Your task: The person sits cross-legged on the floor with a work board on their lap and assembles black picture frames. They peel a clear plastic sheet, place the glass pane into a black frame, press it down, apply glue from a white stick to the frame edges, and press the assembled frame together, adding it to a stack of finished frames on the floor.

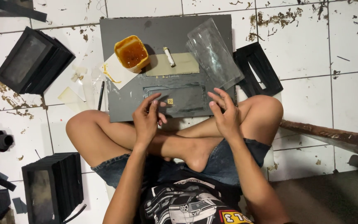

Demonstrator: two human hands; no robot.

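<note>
The person sits cross-legged on the tiled floor (353,99) with a dark grey board (162,31) laid before the knees. On the board's near part lies a dark flat panel with a clear film window (179,97), bearing a small yellow mark near its left edge.

The left hand (146,118) rests at the panel's left end, fingers (153,101) loosely spread and touching the panel, closed on nothing. The right hand (226,114) hovers at the right end, fingers (222,96) splayed and slightly curled, holding nothing; whether they touch the panel cannot be told.

Beyond the panel stand an orange cup of amber glue (132,52), a small white stick (169,56) lying on a tan card strip (183,65), and a clear plastic sheet (214,52) tilted off the board's right edge. Stacks of black windowed box parts (32,62) lie to the left and near the left knee (52,186).

Judgement: the step appears to be pressing the window film down. It is best done with flat fingertips, working from the centre outward, both ends steadied so the film does not shift, and the glue cup kept well apart from the sleeves of the hands.
</note>
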